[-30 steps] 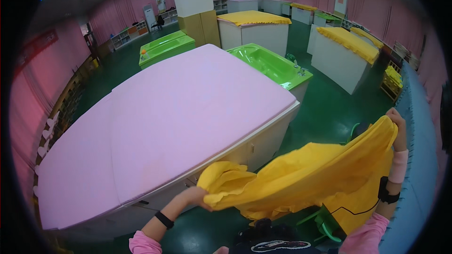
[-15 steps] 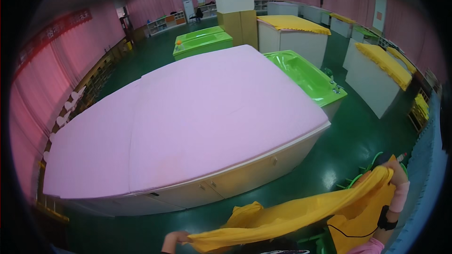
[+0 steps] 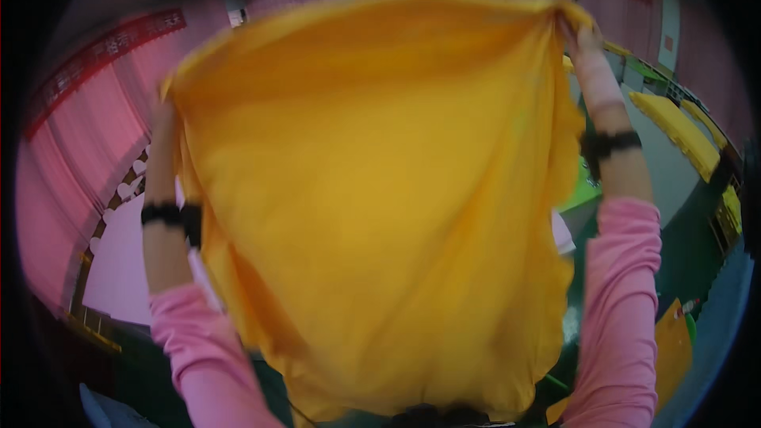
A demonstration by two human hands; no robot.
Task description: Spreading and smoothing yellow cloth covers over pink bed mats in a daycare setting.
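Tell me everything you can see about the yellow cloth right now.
The yellow cloth is a large plain sheet of soft, thin-looking fabric, spread wide and lifted high, filling most of the view. It hangs in loose folds, blurred. The left hand grips its upper left corner, the right hand its upper right corner.

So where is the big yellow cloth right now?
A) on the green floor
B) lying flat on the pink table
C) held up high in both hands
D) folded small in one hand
C: the yellow cloth hangs spread between the raised left hand and right hand, hiding most of the pink table.
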